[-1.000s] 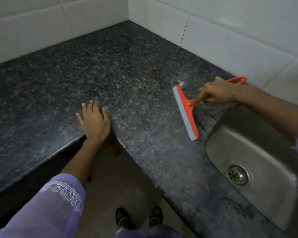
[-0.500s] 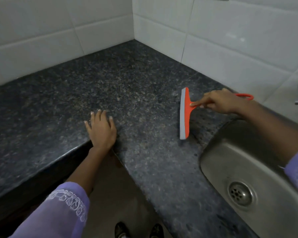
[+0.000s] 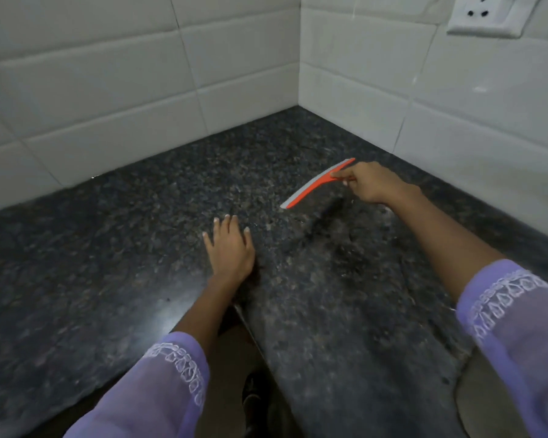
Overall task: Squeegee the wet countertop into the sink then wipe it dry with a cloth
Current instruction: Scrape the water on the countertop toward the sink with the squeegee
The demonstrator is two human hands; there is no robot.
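A: Where is the squeegee?

B: The orange plastic squeegee with the pale grey rubber blade sits out over the dark speckled granite countertop, toward the inner corner where the two tiled walls meet. Its blade runs on a slant, the near tip low by the stone and the far tip up by the hand. I cannot tell for sure whether the near tip touches the counter.

A: Who holds it?

B: The right hand grips it at the far end, fingers curled tight round the handle, which is hidden inside the fist. The forefinger lies along the orange back of the blade.

A: And the other hand?

B: The left hand lies flat on the countertop, palm down, fingers spread and relaxed, grasping nothing. It rests near the inside corner of the counter's front edge, well apart from the squeegee.

A: What else shows?

B: Both arms wear lilac sleeves with white embroidered cuffs. White glossy wall tiles rise behind the counter on two sides, and a white wall socket is at the top right. At the lower right a curved edge of the steel sink just shows. Below, between the counter runs, a dark shoe stands on the floor.
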